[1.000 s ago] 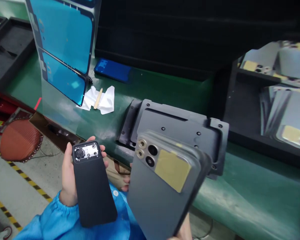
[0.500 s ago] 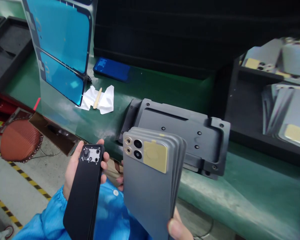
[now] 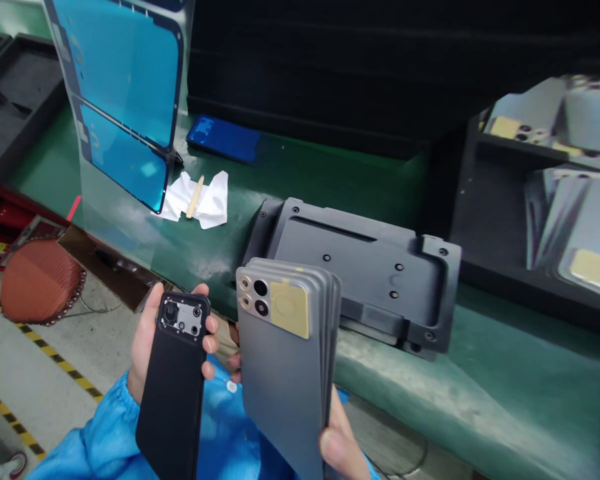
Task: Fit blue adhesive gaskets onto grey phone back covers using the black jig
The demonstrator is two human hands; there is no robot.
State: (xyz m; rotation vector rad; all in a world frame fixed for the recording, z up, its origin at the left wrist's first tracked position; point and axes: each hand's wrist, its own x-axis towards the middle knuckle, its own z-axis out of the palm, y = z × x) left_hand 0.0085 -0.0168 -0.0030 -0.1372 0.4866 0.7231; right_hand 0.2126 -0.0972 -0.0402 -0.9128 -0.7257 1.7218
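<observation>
My left hand (image 3: 145, 340) is wrapped round a black phone body (image 3: 175, 393) whose bare camera plate faces up; the fingertips curl over its right edge. In my right hand (image 3: 343, 433) is a fanned stack of grey phone back covers (image 3: 283, 373), gripped by its sides, with the thumb on the right edge. The top cover carries camera rings and a yellow sticker (image 3: 291, 310). Beyond the stack, a dark grey fixture (image 3: 360, 267) with a shallow recess rests on the green bench, its near left part hidden by the covers.
A sheet of blue adhesive film (image 3: 125, 120) stands upright at left. Beside it are a wooden stick (image 3: 195, 198) on white paper (image 3: 215, 200) and a blue-filmed panel (image 3: 225, 139). At right, a black tray (image 3: 490, 193) holds more covers. A round stool (image 3: 43, 280) stands below the bench.
The stack of back covers in my right hand has moved left, closer to the black phone body, uncovering more of the fixture. The phone body has shifted slightly right.
</observation>
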